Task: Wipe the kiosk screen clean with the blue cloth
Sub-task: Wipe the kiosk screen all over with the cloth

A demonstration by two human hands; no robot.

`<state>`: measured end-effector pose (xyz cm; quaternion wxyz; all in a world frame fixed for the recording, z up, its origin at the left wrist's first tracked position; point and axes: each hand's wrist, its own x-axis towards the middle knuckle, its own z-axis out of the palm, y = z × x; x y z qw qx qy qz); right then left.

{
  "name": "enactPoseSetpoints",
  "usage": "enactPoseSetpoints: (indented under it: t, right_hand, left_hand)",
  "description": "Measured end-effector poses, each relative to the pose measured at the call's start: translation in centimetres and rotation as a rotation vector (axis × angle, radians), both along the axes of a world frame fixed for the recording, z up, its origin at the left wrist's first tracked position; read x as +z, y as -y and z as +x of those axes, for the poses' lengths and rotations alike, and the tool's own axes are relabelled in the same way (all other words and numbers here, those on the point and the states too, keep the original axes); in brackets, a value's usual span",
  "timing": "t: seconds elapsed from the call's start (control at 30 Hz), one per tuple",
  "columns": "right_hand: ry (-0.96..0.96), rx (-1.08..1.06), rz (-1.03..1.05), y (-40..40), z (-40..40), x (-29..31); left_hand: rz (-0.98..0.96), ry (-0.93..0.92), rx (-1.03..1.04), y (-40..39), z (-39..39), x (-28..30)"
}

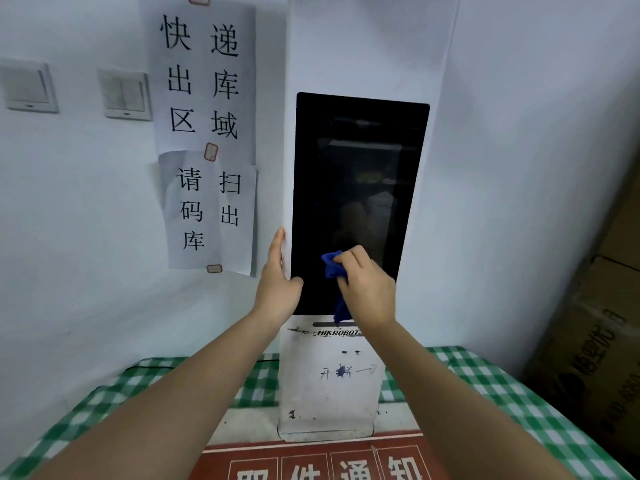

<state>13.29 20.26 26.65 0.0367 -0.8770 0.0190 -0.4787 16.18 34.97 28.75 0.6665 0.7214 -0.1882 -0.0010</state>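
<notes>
1. Tall white kiosk (329, 386) stands on a green-and-white checked tablecloth (485, 379), its dark glossy screen (360, 161) switched off and reflecting faintly.
2. Right hand (367, 285) is bunched tight around a crumpled blue cloth (333, 266), pressing it against the lower part of the screen; a tail of cloth hangs down to the screen's bottom edge.
3. Left hand (278, 282) lies flat and open along the kiosk's left edge, thumb resting on the screen's corner region.
4. Paper notices with black characters (204, 133) hang on the wall to the left, beside two light switches (126, 95).
5. Red sign (311, 462) lies in front of the kiosk base.
</notes>
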Motion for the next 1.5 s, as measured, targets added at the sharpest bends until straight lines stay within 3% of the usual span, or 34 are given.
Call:
enactPoseSetpoints:
  t: [0.07,0.23,0.33,0.5,0.57,0.73,0.83,0.97,1.03,1.17,1.23,1.5]
  right_hand:
    - [-0.007,-0.013,-0.008,0.9,-0.2,0.6]
    - [0.103,-0.088,0.35,-0.1,0.3,1.3]
    - [0.089,-0.039,0.252,-1.8,0.9,0.3]
    - [-0.043,0.027,-0.089,-1.7,1.0,-0.1]
    - [-0.01,0.011,-0.046,-1.0,0.8,0.5]
    - [0.15,-0.053,0.286,-1.7,1.1,1.4]
    - [0.121,-0.013,0.232,-3.0,1.4,0.8]
    - [-0.018,0.052,-0.057,-3.0,1.3,0.5]
    - [-0.026,0.045,-0.107,-2.1,1.1,1.0]
    - [0.113,-0.026,0.204,-1.6,1.1,2.6]
    - [0.153,-0.023,0.243,-2.5,1.5,2.6]
    - [-0.032,0.069,-0.184,-3.1,1.5,0.5]
  left_hand:
    - [-0.012,-0.019,0.014,0.1,0.0,-0.2]
    - [-0.022,-0.069,0.007,0.1,0.4,-0.6]
    - [-0.001,-0.077,0.001,0.0,0.5,-0.7]
    - [0.003,-0.072,-0.008,-0.1,0.4,-0.6]
    - [-0.011,-0.077,-0.013,-0.1,0.5,-0.8]
    - [0.004,-0.073,-0.039,-0.3,0.3,-0.6]
    - [0.009,-0.074,-0.051,-0.3,0.1,-0.5]
    - [0.033,-0.061,-0.039,-0.4,0.0,-0.3]
    - [0.032,-0.067,-0.045,-0.4,-0.1,-0.3]
    - [0.007,-0.081,-0.063,-0.6,0.0,-0.2]
    - [0.005,-0.09,-0.068,-0.7,0.1,-0.2]
    - [0.019,-0.088,-0.085,-1.0,0.4,-0.6]
